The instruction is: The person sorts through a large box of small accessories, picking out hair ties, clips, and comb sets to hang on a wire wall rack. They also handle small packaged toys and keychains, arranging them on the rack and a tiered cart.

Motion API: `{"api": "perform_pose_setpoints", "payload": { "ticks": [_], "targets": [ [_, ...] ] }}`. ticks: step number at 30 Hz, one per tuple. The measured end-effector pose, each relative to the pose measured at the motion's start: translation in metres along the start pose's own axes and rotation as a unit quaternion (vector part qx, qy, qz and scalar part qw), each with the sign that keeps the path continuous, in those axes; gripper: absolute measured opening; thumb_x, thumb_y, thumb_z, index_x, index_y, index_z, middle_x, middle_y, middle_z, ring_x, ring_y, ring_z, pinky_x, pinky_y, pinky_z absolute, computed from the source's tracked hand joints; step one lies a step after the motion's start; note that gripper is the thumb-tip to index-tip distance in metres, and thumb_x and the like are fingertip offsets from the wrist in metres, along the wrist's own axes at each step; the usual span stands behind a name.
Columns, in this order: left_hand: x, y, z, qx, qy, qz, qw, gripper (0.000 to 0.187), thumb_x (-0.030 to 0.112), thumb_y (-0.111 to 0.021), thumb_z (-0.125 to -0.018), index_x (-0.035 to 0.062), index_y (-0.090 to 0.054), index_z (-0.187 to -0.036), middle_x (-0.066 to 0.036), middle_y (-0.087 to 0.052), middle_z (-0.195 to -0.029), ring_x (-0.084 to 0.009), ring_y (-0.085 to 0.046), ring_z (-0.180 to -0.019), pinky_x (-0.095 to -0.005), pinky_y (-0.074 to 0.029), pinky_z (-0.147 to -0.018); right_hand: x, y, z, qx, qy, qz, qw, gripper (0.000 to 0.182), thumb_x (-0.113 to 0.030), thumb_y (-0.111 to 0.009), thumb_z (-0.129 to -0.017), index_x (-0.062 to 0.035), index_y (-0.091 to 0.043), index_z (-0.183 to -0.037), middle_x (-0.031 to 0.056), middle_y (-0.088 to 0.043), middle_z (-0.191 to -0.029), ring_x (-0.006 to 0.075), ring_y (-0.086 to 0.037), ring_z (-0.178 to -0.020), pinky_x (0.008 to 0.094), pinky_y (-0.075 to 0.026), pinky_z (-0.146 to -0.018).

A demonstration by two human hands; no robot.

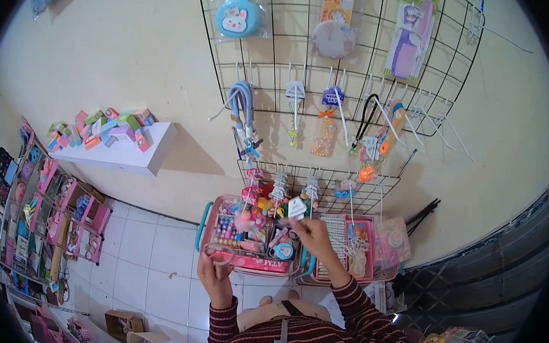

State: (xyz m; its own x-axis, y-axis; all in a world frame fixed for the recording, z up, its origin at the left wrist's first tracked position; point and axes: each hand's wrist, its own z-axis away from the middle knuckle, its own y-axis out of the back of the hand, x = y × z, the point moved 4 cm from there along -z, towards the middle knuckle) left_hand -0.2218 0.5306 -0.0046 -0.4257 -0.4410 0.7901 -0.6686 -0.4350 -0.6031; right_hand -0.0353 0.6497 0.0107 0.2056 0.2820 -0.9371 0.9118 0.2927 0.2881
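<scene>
My right hand pinches a small white card tag in front of the lower hooks. Lower left, my left hand has its fingers closed round the end of a thin pale pink strap, which runs toward the basket; its far end is hard to make out. Between the hands stands a pink basket filled with beads and small trinkets, among them a round blue item. White-carded charms hang on hooks just behind it.
A black wire grid on the wall carries pouches, straps and protruding white hooks. Beside the first basket is another with a pink box. At left are a white wall shelf of small boxes and a stocked rack.
</scene>
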Motion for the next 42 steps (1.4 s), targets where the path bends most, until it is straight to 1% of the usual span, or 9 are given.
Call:
{"api": "perform_pose_setpoints", "payload": {
  "ticks": [2, 8, 24, 27, 31, 34, 37, 40, 42],
  "targets": [
    [0.006, 0.007, 0.001, -0.013, -0.016, 0.023, 1.000, 0.022, 0.025, -0.034, -0.087, 0.0064, -0.045, -0.092, 0.007, -0.024, -0.044, -0.0021, -0.020, -0.038, -0.0176, -0.016, -0.036, -0.029, 0.016, -0.018, 0.115, 0.064, 0.005, 0.991, 0.026, -0.019, -0.051, -0.079, 0.0032, -0.058, -0.067, 0.0055, -0.041, -0.040, 0.0055, -0.031, -0.035, 0.0240, -0.022, -0.034],
    [0.015, 0.028, 0.009, 0.058, -0.030, 0.022, 0.998, 0.022, 0.025, -0.036, -0.087, 0.0056, -0.045, -0.094, 0.006, -0.023, -0.044, -0.0026, -0.020, -0.038, -0.0175, -0.016, -0.036, -0.095, 0.030, -0.041, 0.228, 0.311, -0.027, 0.922, 0.032, -0.014, -0.052, -0.078, 0.0032, -0.045, -0.052, 0.0046, -0.037, -0.038, 0.0071, -0.031, -0.034, 0.0243, -0.023, -0.035],
    [0.027, 0.047, 0.027, 0.105, -0.057, 0.023, 0.992, 0.023, 0.024, -0.036, -0.087, 0.0035, -0.045, -0.094, 0.005, -0.026, -0.045, -0.0024, -0.020, -0.038, -0.0170, -0.017, -0.034, -0.105, 0.031, -0.086, 0.246, 0.309, -0.004, 0.919, 0.039, -0.016, -0.048, -0.081, 0.0003, -0.046, -0.045, -0.0030, -0.030, -0.038, 0.0020, -0.025, -0.038, 0.0233, -0.019, -0.036],
    [0.029, 0.045, 0.031, 0.113, -0.049, 0.021, 0.992, 0.023, 0.025, -0.035, -0.087, 0.0043, -0.045, -0.094, 0.005, -0.025, -0.046, -0.0027, -0.020, -0.039, -0.0169, -0.018, -0.035, -0.098, 0.037, -0.100, 0.246, 0.228, 0.028, 0.942, 0.030, -0.024, -0.046, -0.082, -0.0023, -0.064, -0.071, -0.0027, -0.031, -0.037, 0.0022, -0.026, -0.036, 0.0230, -0.021, -0.036],
    [0.028, 0.036, 0.032, 0.088, -0.024, 0.055, 0.994, 0.023, 0.027, -0.035, -0.087, 0.0072, -0.044, -0.093, 0.006, -0.023, -0.046, -0.0032, -0.020, -0.040, -0.0180, -0.017, -0.037, -0.074, 0.047, -0.150, 0.276, 0.174, 0.055, 0.944, 0.031, -0.026, -0.047, -0.081, -0.0032, -0.064, -0.070, -0.0018, -0.033, -0.037, 0.0029, -0.027, -0.036, 0.0227, -0.021, -0.037],
    [0.021, 0.030, 0.030, 0.058, 0.005, 0.123, 0.991, 0.021, 0.025, -0.035, -0.087, 0.0085, -0.045, -0.094, 0.006, -0.024, -0.047, -0.0033, -0.021, -0.041, -0.0179, -0.018, -0.038, -0.044, 0.048, -0.163, 0.181, 0.073, 0.041, 0.980, 0.026, -0.023, -0.054, -0.077, 0.0018, -0.060, -0.075, 0.0017, -0.041, -0.044, 0.0064, -0.034, -0.044, 0.0252, -0.028, -0.042],
    [0.013, 0.022, 0.025, 0.016, 0.086, 0.242, 0.966, 0.022, 0.024, -0.033, -0.087, 0.0103, -0.047, -0.096, 0.006, -0.025, -0.048, -0.0038, -0.023, -0.044, -0.0165, -0.020, -0.039, -0.024, 0.044, -0.123, 0.270, 0.182, -0.020, 0.945, 0.040, -0.022, -0.056, -0.076, 0.0012, -0.045, -0.106, 0.0083, -0.054, -0.089, 0.0155, -0.052, -0.075, 0.0273, -0.041, -0.067],
    [0.001, 0.007, 0.023, -0.076, 0.196, 0.382, 0.900, 0.025, 0.025, -0.030, -0.088, 0.0126, -0.050, -0.096, 0.006, -0.024, -0.048, -0.0039, -0.024, -0.046, -0.0157, -0.022, -0.040, -0.013, 0.028, -0.061, 0.289, 0.179, -0.034, 0.940, 0.040, -0.020, -0.056, -0.075, 0.0008, -0.044, -0.107, 0.0125, -0.051, -0.098, 0.0191, -0.051, -0.087, 0.0282, -0.039, -0.078],
    [-0.008, -0.001, 0.025, -0.055, 0.240, 0.393, 0.886, 0.026, 0.026, -0.030, -0.088, 0.0131, -0.051, -0.095, 0.006, -0.025, -0.048, -0.0044, -0.024, -0.045, -0.0162, -0.022, -0.040, -0.001, -0.003, -0.033, 0.099, 0.073, -0.144, 0.982, 0.038, -0.020, -0.057, -0.075, 0.0000, -0.045, -0.105, 0.0117, -0.051, -0.100, 0.0183, -0.050, -0.091, 0.0278, -0.037, -0.081]
  ]
}}
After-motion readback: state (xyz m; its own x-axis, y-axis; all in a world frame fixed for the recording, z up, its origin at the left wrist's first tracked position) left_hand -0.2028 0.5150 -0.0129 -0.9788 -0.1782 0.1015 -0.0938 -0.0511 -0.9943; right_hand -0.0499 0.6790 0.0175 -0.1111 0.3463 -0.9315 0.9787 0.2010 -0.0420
